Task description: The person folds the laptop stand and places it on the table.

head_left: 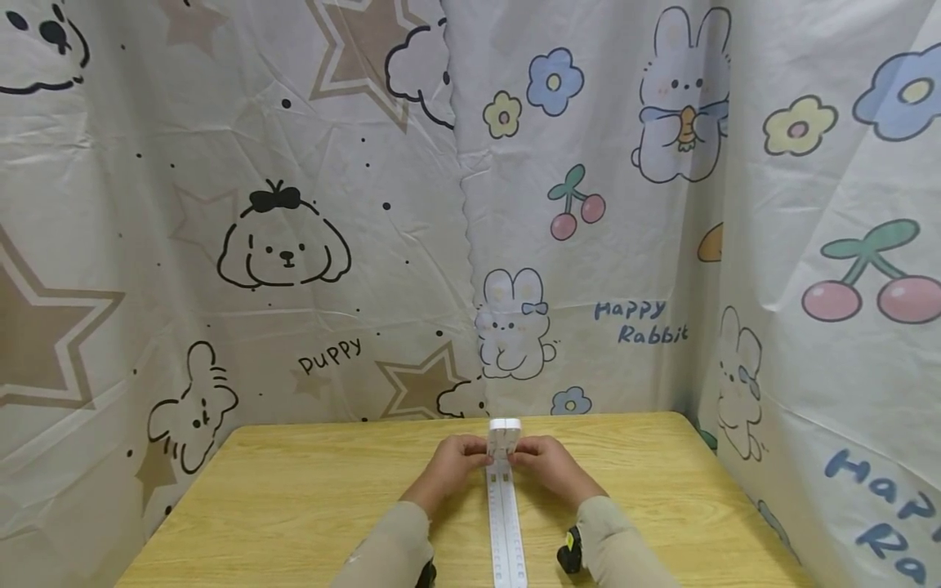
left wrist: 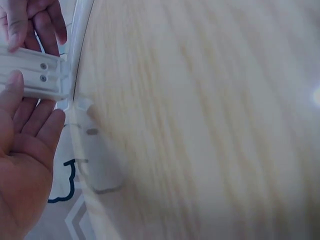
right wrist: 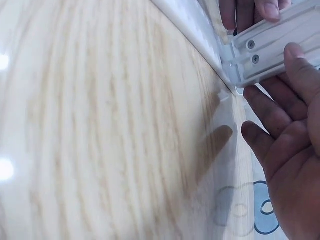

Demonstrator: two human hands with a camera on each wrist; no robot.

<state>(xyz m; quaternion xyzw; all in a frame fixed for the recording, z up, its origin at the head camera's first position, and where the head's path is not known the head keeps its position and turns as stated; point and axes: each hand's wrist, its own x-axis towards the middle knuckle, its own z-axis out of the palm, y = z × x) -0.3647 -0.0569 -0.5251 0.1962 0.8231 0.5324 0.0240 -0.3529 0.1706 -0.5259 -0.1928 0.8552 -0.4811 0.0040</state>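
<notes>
A long white strip (head_left: 506, 531) lies lengthwise along the middle of the table, with a row of small slots on each side. At its far end a white upright piece (head_left: 504, 431) stands up. In the left wrist view this piece (left wrist: 30, 70) shows ribs and two small screws near its base. My left hand (head_left: 456, 465) pinches its left edge, thumb on the near face and fingers behind. On the opposite edge, my right hand (head_left: 550, 464) pinches it the same way. The right wrist view shows the right thumb over the ribbed face of the piece (right wrist: 275, 47).
The light wood table (head_left: 316, 490) ends just behind the upright piece. Printed curtains (head_left: 412, 245) hang close behind the table and along both sides. A black wrist-worn device (head_left: 569, 551) sits at the right sleeve.
</notes>
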